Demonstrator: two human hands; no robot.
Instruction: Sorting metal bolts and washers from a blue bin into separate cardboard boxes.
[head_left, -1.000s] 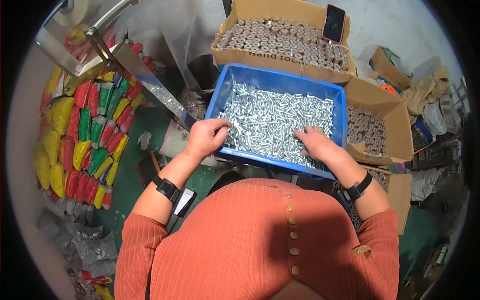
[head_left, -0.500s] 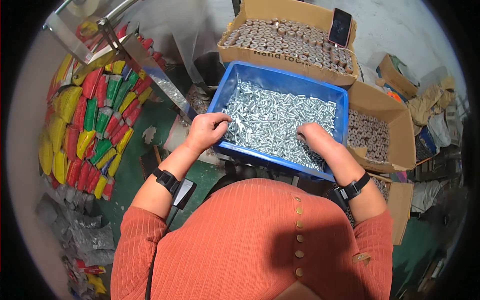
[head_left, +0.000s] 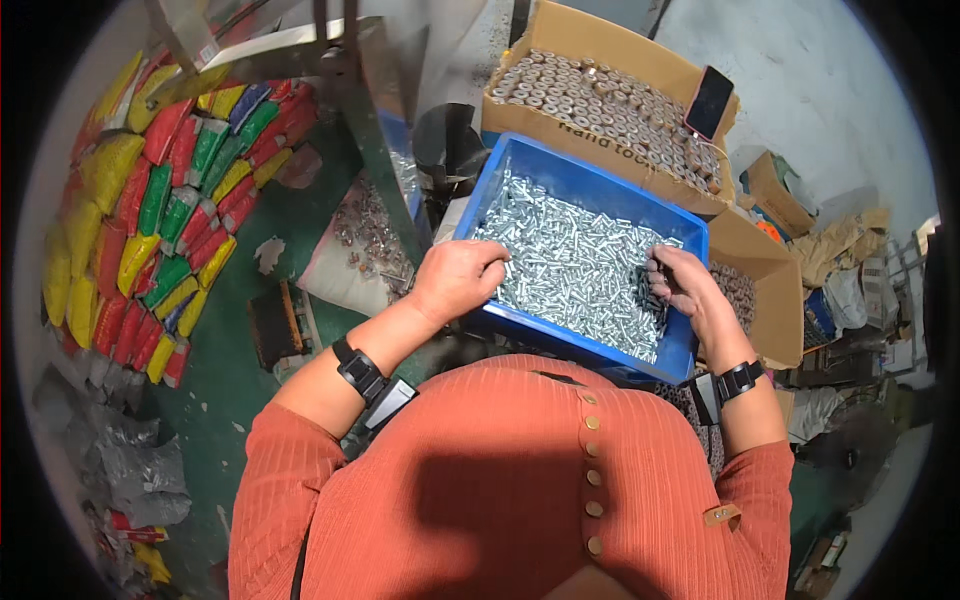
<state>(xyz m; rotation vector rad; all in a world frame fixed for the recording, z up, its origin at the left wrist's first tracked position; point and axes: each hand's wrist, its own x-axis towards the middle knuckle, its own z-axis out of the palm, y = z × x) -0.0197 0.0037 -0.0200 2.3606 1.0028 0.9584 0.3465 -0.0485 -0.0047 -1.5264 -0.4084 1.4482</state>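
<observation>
A blue plastic bin (head_left: pixel 560 338) in front of me holds a heap of small silvery metal pins (head_left: pixel 575 265). At the bin's left side, my left hand (head_left: pixel 462 280) has its fingers curled in and the thumb against them; what they hold, if anything, is hidden. Over the right end of the heap hangs my right hand (head_left: pixel 692 288). Its darkened fingers are curled toward the thumb above the pins, and I cannot make out what is between them.
Behind the bin stands a cardboard box (head_left: pixel 540 118) of round, ring-like parts, a phone (head_left: pixel 709 103) on its rim. Another open carton (head_left: pixel 780 300) is to the right. Red, green and yellow packets (head_left: pixel 150 200) are piled left, beyond a metal frame (head_left: pixel 370 130).
The view has shifted, so the bin appears farther right. My right hand has moved to the right end of the pins, its fingers now showing. The left hand stays by the bin's left side.
</observation>
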